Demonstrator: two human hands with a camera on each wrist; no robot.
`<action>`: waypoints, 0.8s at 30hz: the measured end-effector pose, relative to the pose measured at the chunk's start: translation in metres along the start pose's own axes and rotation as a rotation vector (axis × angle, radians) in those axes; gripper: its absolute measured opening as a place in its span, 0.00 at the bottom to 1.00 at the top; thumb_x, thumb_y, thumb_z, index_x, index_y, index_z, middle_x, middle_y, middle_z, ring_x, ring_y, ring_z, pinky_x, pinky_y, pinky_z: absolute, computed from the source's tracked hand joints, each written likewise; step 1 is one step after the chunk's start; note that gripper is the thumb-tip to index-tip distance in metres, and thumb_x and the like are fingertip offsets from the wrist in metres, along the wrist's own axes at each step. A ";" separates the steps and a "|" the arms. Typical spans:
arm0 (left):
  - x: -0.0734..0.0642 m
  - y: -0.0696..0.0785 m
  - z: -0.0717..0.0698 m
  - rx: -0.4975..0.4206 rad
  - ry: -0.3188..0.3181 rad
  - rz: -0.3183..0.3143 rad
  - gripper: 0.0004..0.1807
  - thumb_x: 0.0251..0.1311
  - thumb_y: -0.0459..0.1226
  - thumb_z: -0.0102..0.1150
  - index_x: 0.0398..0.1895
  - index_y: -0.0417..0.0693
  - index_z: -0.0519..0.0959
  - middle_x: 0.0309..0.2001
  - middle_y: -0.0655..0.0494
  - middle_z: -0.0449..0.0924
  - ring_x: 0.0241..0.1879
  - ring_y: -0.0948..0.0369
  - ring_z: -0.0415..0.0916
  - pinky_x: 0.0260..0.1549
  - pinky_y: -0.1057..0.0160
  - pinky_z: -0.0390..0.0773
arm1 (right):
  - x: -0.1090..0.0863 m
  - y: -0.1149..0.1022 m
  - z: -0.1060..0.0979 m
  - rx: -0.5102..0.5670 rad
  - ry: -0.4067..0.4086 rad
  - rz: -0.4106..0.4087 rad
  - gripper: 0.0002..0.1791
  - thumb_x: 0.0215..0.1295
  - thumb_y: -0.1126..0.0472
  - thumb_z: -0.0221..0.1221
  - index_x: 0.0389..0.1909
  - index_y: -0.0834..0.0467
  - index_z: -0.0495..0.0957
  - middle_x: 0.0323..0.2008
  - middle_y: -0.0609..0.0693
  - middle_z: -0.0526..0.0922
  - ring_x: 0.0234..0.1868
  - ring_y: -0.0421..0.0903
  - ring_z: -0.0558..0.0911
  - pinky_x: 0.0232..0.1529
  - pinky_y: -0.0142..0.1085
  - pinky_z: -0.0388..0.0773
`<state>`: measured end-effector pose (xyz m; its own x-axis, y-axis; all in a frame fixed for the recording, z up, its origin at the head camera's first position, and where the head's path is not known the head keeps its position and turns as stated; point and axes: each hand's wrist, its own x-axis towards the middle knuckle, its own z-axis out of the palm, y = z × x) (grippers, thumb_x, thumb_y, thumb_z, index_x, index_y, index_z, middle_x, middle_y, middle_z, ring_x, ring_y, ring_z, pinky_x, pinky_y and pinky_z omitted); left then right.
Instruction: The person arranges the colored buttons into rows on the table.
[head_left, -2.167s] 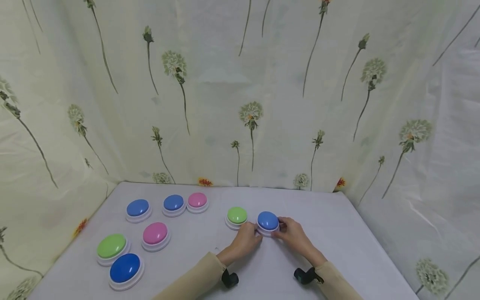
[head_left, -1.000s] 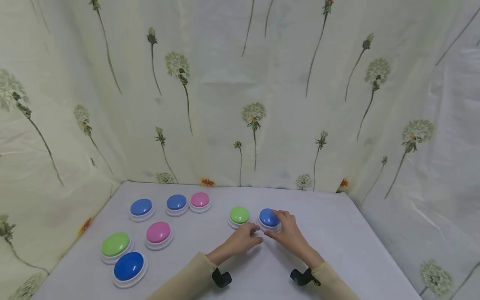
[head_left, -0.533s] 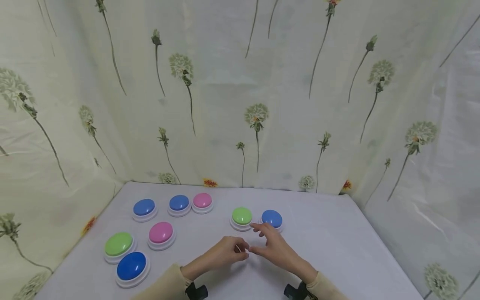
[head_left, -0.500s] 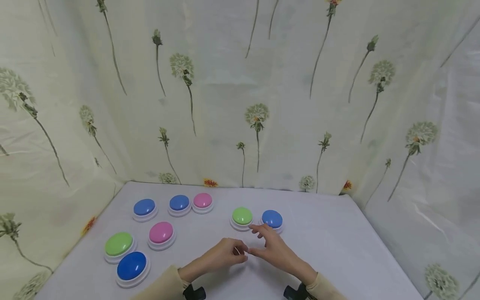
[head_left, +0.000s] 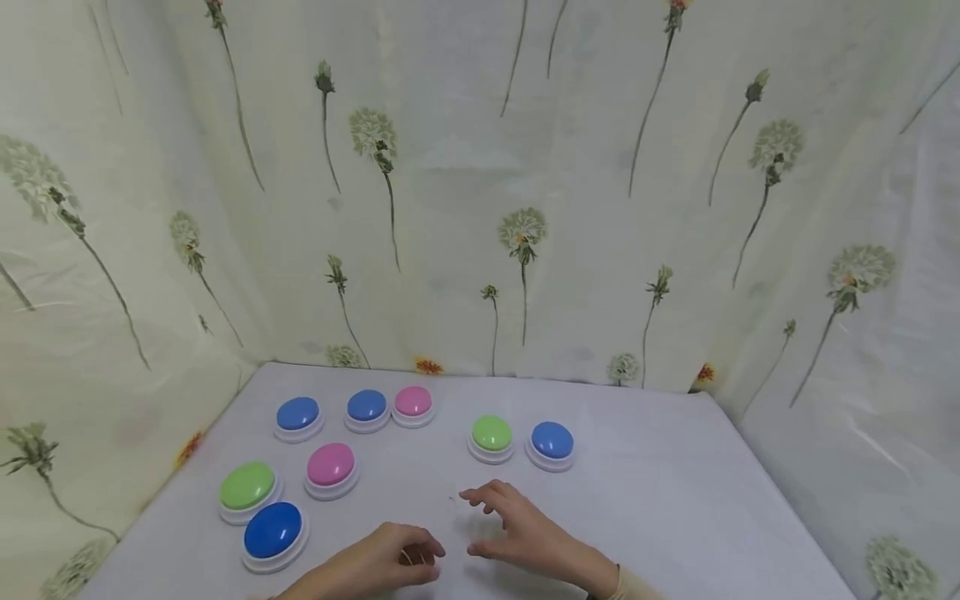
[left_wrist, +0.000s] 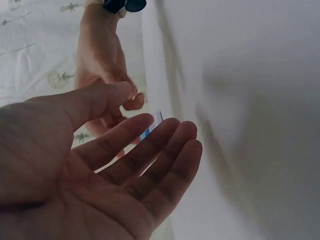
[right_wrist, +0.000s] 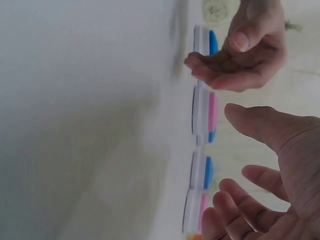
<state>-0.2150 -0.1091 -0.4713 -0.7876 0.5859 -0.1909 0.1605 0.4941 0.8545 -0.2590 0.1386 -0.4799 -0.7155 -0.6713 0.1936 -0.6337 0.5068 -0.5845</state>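
Note:
My left hand [head_left: 382,557] hangs over the front of the table, fingers loosely bent around nothing. Facing it, my right hand [head_left: 521,533] also holds nothing, its fingers spread and slightly curved. Both palms show bare in the wrist views. Beyond the right hand stand a green dome push button [head_left: 492,435] and a blue push button [head_left: 552,442], each on a white round base, side by side with a small gap. In the right wrist view the left hand [right_wrist: 260,55] overlaps a blue button [right_wrist: 214,42] at the top of a row.
On the left of the white table [head_left: 637,492] are more push buttons: a dark blue one [head_left: 273,531], a large green one [head_left: 247,487], a pink one [head_left: 331,465], two blue, and a pink one [head_left: 413,402] at the back. A flowered curtain [head_left: 450,208] rises behind.
The right hand has let go of the blue button beside the green one. Both hands have drawn back toward the front edge, the left also to the left. The view has shifted slightly.

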 end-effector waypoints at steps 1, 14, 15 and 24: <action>-0.005 -0.001 -0.002 -0.016 0.002 -0.024 0.15 0.56 0.43 0.59 0.45 0.47 0.79 0.33 0.62 0.80 0.32 0.63 0.75 0.39 0.62 0.78 | 0.001 -0.002 0.002 0.011 -0.013 -0.002 0.34 0.50 0.42 0.63 0.60 0.40 0.64 0.48 0.46 0.72 0.45 0.43 0.72 0.37 0.30 0.72; -0.060 -0.023 -0.032 -0.051 0.028 -0.053 0.18 0.57 0.45 0.57 0.51 0.51 0.75 0.41 0.57 0.78 0.39 0.60 0.74 0.39 0.58 0.77 | 0.028 -0.034 0.030 -0.010 -0.105 -0.141 0.33 0.53 0.40 0.60 0.60 0.40 0.62 0.48 0.43 0.72 0.42 0.36 0.74 0.41 0.30 0.74; -0.064 -0.024 -0.035 -0.046 0.036 -0.047 0.19 0.58 0.45 0.56 0.52 0.51 0.75 0.42 0.57 0.78 0.40 0.60 0.74 0.39 0.57 0.77 | 0.032 -0.036 0.032 -0.019 -0.102 -0.148 0.33 0.53 0.40 0.59 0.60 0.40 0.62 0.48 0.43 0.72 0.42 0.36 0.74 0.41 0.29 0.74; -0.099 -0.039 -0.071 0.021 0.133 -0.001 0.24 0.57 0.46 0.57 0.55 0.44 0.72 0.45 0.51 0.77 0.39 0.65 0.74 0.37 0.69 0.76 | 0.069 -0.045 0.060 -0.052 -0.119 -0.191 0.34 0.52 0.41 0.60 0.60 0.45 0.64 0.47 0.42 0.73 0.41 0.33 0.73 0.39 0.23 0.71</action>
<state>-0.1858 -0.2323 -0.4516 -0.8596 0.4956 -0.1247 0.1708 0.5086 0.8439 -0.2625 0.0372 -0.4876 -0.5430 -0.8154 0.2007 -0.7710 0.3893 -0.5040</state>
